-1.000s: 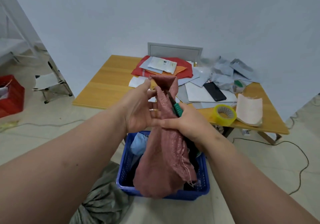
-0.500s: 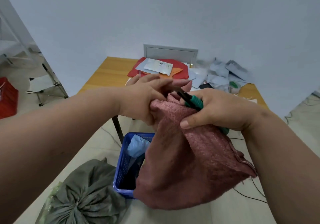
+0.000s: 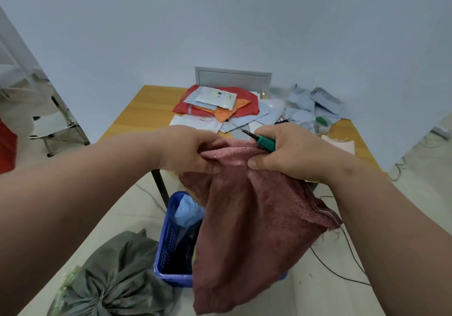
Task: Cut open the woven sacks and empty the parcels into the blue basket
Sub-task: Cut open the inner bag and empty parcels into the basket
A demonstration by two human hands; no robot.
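Red woven sack [image 3: 254, 222], gripped at its bunched top edge by left hand [image 3: 188, 151] and right hand [image 3: 286, 154], hanging limp over blue basket [image 3: 168, 237] on floor, pale blue parcel [image 3: 188, 211] inside. Green-handled cutter [image 3: 265, 142] pinched in right hand with the sack, blade pointing away. Mailers [image 3: 217, 100] on wooden table [image 3: 146, 110], label print unreadable; tied grey sack [image 3: 115, 279] beside basket.

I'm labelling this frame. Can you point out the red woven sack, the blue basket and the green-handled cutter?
red woven sack [image 3: 256, 222], head view, middle of cloth
blue basket [image 3: 167, 237], head view, left wall
green-handled cutter [image 3: 265, 143], head view, green handle
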